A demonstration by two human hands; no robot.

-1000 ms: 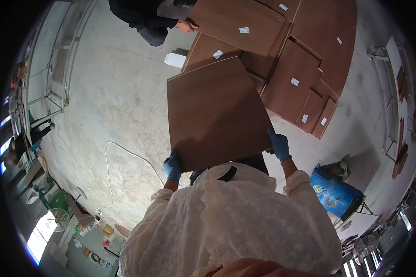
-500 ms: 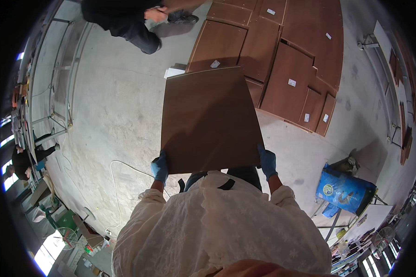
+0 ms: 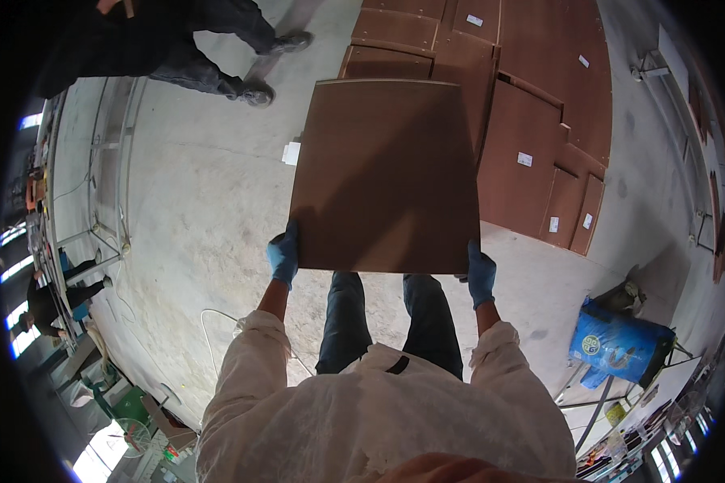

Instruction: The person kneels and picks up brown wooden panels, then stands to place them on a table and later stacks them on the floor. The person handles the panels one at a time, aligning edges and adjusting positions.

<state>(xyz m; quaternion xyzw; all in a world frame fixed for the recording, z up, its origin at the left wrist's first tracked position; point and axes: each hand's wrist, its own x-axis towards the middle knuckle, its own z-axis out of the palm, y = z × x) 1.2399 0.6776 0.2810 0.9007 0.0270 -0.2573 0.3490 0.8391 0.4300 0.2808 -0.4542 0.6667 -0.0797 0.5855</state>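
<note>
A large brown wood panel [image 3: 385, 177] is held out in front of my body by both hands. My left hand [image 3: 283, 254], in a blue glove, is closed on the panel's near left corner. On the near right corner, my right hand [image 3: 481, 275] grips it in a matching glove. The panel hides part of several brown boards [image 3: 515, 153] laid side by side on the floor beyond it; some carry small white labels. Whether the held panel touches them cannot be made out.
A person in dark clothes [image 3: 209, 64] stands at the far left. Metal frame racks [image 3: 125, 161] line the left side. At the right, a blue sack [image 3: 620, 346] hangs on a stand near a wheeled rack [image 3: 660, 71]. A pale cable [image 3: 205, 330] lies on the floor.
The panel and both my hands have moved away from my body, so more of my legs shows. The other person has shifted to the left.
</note>
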